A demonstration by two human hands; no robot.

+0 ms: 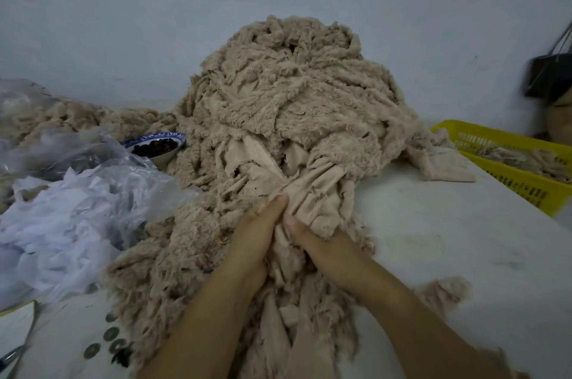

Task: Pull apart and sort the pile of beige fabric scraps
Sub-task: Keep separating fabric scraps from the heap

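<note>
Pale wall (pixel 123 23) backs a white table (pixel 448 239). On it the pile of beige fabric scraps (pixel 294 94) heaps up from the centre toward 12 o'clock, and a tongue of it spills down to 6 o'clock between the forearms.

The 2 hands meet at the pile's near foot. The left hand (pixel 260 224) and the right hand (pixel 318 242) sit side by side, touching, each with its thumb pressed onto a gathered scrap (pixel 312 193) that shows its smooth backing. The cloth puckers into folds at the thumbs, so both hands look to be pinching it, though the fingers are buried underneath.

At 3 o'clock a yellow basket (pixel 507 168) holds a few beige pieces. At 9 o'clock lie crumpled plastic bags (pixel 77 202), with a blue-rimmed bowl (pixel 156 146) of something dark just behind them at 10 o'clock. Coins (pixel 110 333) lie at 7 o'clock, and 1 loose tuft (pixel 445 289) at 4 o'clock.

The scraps look light, limp and fleecy. They should yield easily, but the pile side will likely cling and tangle with its neighbours. The smooth backing near a cut edge seems the best hold. Drawing toward 6 o'clock while the other hand pins the heap should stop the mound from toppling
</note>
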